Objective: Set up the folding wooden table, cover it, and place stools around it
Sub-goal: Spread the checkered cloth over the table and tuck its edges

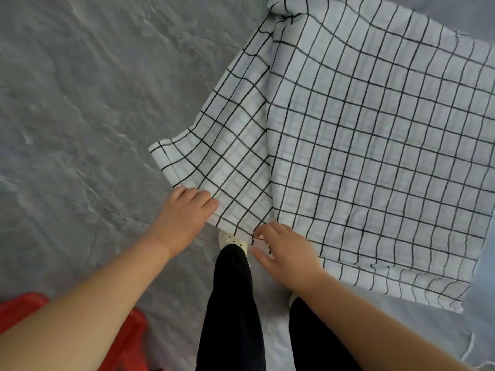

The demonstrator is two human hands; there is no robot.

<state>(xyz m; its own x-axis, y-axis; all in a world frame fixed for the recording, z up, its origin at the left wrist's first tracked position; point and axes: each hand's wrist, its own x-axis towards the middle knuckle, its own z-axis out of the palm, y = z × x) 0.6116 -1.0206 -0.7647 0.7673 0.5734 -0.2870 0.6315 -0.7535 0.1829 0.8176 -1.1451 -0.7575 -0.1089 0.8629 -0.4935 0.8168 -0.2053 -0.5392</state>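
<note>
A white cloth with a black grid [375, 145] lies spread over the table and hides the wood fully. Its left side hangs down in a flap, and its near corner droops in front of me. My left hand [182, 218] grips the lower edge of that hanging flap, fingers curled round the hem. My right hand [286, 253] rests on the cloth at the table's near corner, with fingers stretched and the thumb spread out. Below me, part of a red stool [126, 341] shows at the bottom left.
Grey stone-look floor [80, 116] stretches to the left and behind the table. My legs in black trousers [233, 303] and a pale shoe [231, 241] stand right at the table's near corner. The red stool is close to my left leg.
</note>
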